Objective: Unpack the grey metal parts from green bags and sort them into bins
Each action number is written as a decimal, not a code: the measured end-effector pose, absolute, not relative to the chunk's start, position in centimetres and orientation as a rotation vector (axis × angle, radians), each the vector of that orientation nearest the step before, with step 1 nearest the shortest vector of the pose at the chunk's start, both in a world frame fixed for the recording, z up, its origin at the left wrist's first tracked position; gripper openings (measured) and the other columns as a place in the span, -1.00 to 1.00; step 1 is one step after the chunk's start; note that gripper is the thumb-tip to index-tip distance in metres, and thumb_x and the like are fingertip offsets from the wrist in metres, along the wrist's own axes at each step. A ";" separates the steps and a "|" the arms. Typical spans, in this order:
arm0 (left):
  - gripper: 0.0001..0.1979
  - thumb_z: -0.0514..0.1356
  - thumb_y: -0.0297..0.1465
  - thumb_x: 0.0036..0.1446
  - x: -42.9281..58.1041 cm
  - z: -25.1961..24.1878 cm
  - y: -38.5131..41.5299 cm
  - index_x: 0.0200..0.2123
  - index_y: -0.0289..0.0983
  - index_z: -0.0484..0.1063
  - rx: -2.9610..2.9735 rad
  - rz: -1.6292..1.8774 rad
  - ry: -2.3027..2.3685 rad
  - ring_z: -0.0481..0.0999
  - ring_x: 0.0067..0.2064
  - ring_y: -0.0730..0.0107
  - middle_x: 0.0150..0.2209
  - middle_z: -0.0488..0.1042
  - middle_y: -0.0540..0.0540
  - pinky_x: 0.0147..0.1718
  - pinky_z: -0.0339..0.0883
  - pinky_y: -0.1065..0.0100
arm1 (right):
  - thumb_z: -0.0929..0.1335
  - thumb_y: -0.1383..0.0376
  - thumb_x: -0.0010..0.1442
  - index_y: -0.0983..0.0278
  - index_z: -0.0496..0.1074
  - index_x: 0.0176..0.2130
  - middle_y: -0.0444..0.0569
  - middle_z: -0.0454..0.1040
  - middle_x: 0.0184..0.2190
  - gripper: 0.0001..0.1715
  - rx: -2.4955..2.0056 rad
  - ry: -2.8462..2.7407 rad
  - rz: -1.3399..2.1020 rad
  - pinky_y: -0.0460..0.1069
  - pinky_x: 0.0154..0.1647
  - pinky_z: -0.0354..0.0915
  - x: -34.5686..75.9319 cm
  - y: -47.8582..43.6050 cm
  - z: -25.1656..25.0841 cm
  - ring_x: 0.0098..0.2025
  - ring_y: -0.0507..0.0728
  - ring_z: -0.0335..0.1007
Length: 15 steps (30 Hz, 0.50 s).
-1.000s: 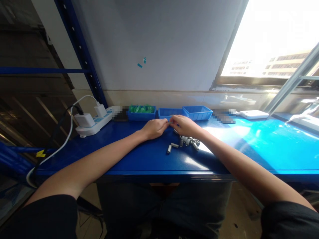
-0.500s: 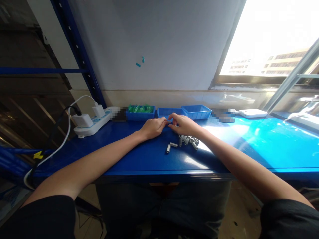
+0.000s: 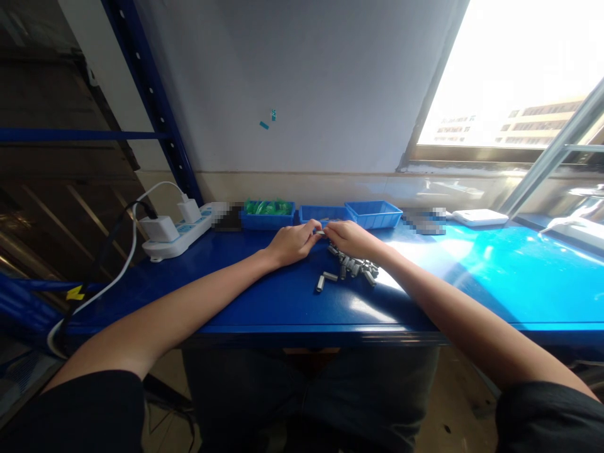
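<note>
Over the blue table, my left hand (image 3: 292,244) and my right hand (image 3: 349,239) meet at their fingertips. Between them shows a small light metal piece (image 3: 320,232), pinched by the fingers of both hands. Beneath and beside my right hand lies a pile of grey metal pieces (image 3: 353,266), partly hidden by it. Two similar pieces (image 3: 321,283) lie apart, left of the pile. Just behind the hands stands the middle blue bin (image 3: 323,212), with something small and pale inside, partly covered by my fingers.
A blue bin of green bags (image 3: 268,217) stands at the back left, another blue bin (image 3: 374,215) behind my right hand. A power strip (image 3: 189,234) with plugs and cables is at the left. A white device (image 3: 480,217) lies at the back right.
The fingers of my right hand have closed and met those of my left hand. The small light piece now shows between them. The view has shifted slightly.
</note>
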<state>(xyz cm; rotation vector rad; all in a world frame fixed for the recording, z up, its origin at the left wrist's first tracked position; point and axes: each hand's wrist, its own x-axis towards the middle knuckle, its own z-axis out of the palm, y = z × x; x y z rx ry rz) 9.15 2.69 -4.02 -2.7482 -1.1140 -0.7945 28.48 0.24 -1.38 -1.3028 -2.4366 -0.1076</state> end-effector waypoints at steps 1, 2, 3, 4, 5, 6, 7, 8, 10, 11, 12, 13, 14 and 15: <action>-0.70 -0.10 -0.20 0.34 9.2 -4.0 2.7 -0.05 -0.20 0.30 -2.741 -0.799 -1.136 0.57 -0.26 0.22 -0.26 0.55 -0.08 -0.38 0.27 0.35 | 0.15 0.22 0.35 0.30 0.42 -0.25 0.01 0.50 -0.37 -0.66 -1.294 -2.416 -0.085 -0.06 -0.30 0.15 28.5 0.2 -1.4 -0.31 0.10 0.38; -0.69 -0.12 -0.21 0.34 9.2 -3.9 2.7 -0.07 -0.21 0.31 -2.743 -0.812 -1.158 0.56 -0.27 0.22 -0.27 0.55 -0.09 -0.38 0.26 0.35 | 0.19 0.19 0.33 0.30 0.41 -0.17 -0.02 0.49 -0.38 -0.70 -1.279 -2.395 -0.066 -0.07 -0.32 0.14 28.6 0.1 -1.4 -0.32 0.10 0.38; -0.68 -0.14 -0.22 0.35 9.2 -3.9 2.7 -0.09 -0.22 0.32 -2.757 -0.837 -1.175 0.56 -0.29 0.24 -0.30 0.54 -0.09 -0.38 0.26 0.35 | 0.24 0.17 0.29 0.30 0.39 -0.09 -0.04 0.49 -0.39 -0.70 -1.261 -2.379 -0.053 -0.07 -0.34 0.14 28.6 0.1 -1.5 -0.34 0.09 0.37; -0.67 -0.15 -0.22 0.35 9.2 -3.8 2.7 -0.13 -0.22 0.33 -2.788 -0.867 -1.179 0.55 -0.31 0.27 -0.32 0.54 -0.08 -0.38 0.26 0.36 | 0.29 0.16 0.26 0.29 0.36 -0.03 -0.07 0.48 -0.41 -0.66 -1.241 -2.368 -0.049 -0.08 -0.35 0.13 28.7 0.0 -1.5 -0.36 0.09 0.36; -0.66 -0.16 -0.22 0.36 9.1 -3.8 2.8 -0.17 -0.23 0.34 -2.831 -0.895 -1.168 0.54 -0.33 0.29 -0.35 0.53 -0.07 -0.38 0.26 0.37 | 0.31 0.17 0.23 0.29 0.35 -0.01 -0.09 0.47 -0.41 -0.63 -1.221 -2.366 -0.052 -0.08 -0.36 0.13 28.7 -0.1 -1.5 -0.37 0.08 0.35; -0.65 -0.17 -0.22 0.36 9.1 -3.8 2.9 -0.22 -0.24 0.34 -2.882 -0.916 -1.148 0.52 -0.35 0.32 -0.39 0.52 -0.06 -0.37 0.27 0.37 | 0.32 0.18 0.22 0.28 0.35 -0.02 -0.09 0.46 -0.41 -0.64 -1.203 -2.369 -0.061 -0.09 -0.36 0.13 28.7 -0.1 -1.5 -0.37 0.07 0.34; -0.63 -0.17 -0.22 0.36 9.0 -3.8 3.0 -0.27 -0.25 0.34 -2.933 -0.927 -1.122 0.50 -0.38 0.34 -0.42 0.50 -0.05 -0.37 0.26 0.38 | 0.32 0.19 0.22 0.28 0.37 -0.04 -0.08 0.47 -0.39 -0.68 -1.189 -2.374 -0.066 -0.09 -0.35 0.13 28.7 -0.2 -1.5 -0.36 0.07 0.35; -0.61 -0.17 -0.20 0.36 9.0 -3.8 3.1 -0.32 -0.25 0.34 -2.982 -0.932 -1.098 0.49 -0.40 0.36 -0.45 0.48 -0.04 -0.38 0.26 0.39 | 0.30 0.20 0.24 0.27 0.39 -0.08 -0.06 0.48 -0.38 -0.72 -1.179 -2.379 -0.067 -0.09 -0.35 0.13 28.7 -0.3 -1.4 -0.35 0.07 0.35; -0.57 -0.18 -0.17 0.36 9.0 -3.9 3.3 -0.35 -0.26 0.35 -3.064 -0.937 -1.080 0.46 -0.42 0.39 -0.48 0.46 -0.03 -0.37 0.26 0.39 | 0.27 0.22 0.27 0.27 0.43 -0.18 -0.04 0.50 -0.34 -0.79 -1.170 -2.389 -0.079 -0.09 -0.33 0.13 28.7 -0.3 -1.3 -0.31 0.07 0.37; -0.56 -0.18 -0.16 0.36 9.0 -4.0 3.3 -0.31 -0.26 0.36 -3.097 -0.942 -1.092 0.46 -0.41 0.39 -0.48 0.46 -0.02 -0.37 0.27 0.39 | 0.24 0.22 0.29 0.27 0.43 -0.24 -0.02 0.50 -0.33 -0.77 -1.182 -2.383 -0.099 -0.08 -0.33 0.12 28.7 -0.2 -1.2 -0.30 0.08 0.37; -0.57 -0.17 -0.16 0.36 9.1 -4.0 3.4 -0.24 -0.27 0.38 -3.123 -0.944 -1.109 0.47 -0.40 0.39 -0.46 0.47 -0.02 -0.35 0.27 0.39 | 0.21 0.22 0.31 0.27 0.43 -0.30 -0.01 0.51 -0.34 -0.73 -1.207 -2.362 -0.129 -0.07 -0.33 0.12 28.8 -0.1 -1.1 -0.30 0.08 0.38; -0.59 -0.15 -0.16 0.35 9.2 -4.1 3.4 -0.13 -0.27 0.38 -3.139 -0.930 -1.120 0.47 -0.38 0.39 -0.45 0.47 -0.01 -0.34 0.28 0.39 | 0.19 0.21 0.33 0.27 0.42 -0.35 0.00 0.51 -0.35 -0.67 -1.245 -2.326 -0.163 -0.06 -0.33 0.11 29.0 0.1 -1.0 -0.30 0.09 0.38; -0.61 -0.12 -0.17 0.34 9.2 -4.1 3.4 -0.02 -0.26 0.35 -3.143 -0.895 -1.114 0.48 -0.36 0.39 -0.42 0.48 -0.01 -0.33 0.28 0.39 | 0.16 0.19 0.34 0.27 0.40 -0.39 0.01 0.51 -0.35 -0.62 -1.291 -2.275 -0.201 -0.06 -0.33 0.11 29.2 0.3 -0.9 -0.30 0.10 0.38; -0.62 -0.07 -0.20 0.33 9.3 -4.2 3.3 0.08 -0.23 0.31 -3.137 -0.840 -1.082 0.48 -0.34 0.38 -0.39 0.48 0.00 -0.32 0.28 0.39 | 0.14 0.18 0.35 0.26 0.38 -0.41 0.02 0.51 -0.36 -0.58 -1.344 -2.211 -0.240 -0.05 -0.33 0.11 29.5 0.6 -0.8 -0.31 0.11 0.39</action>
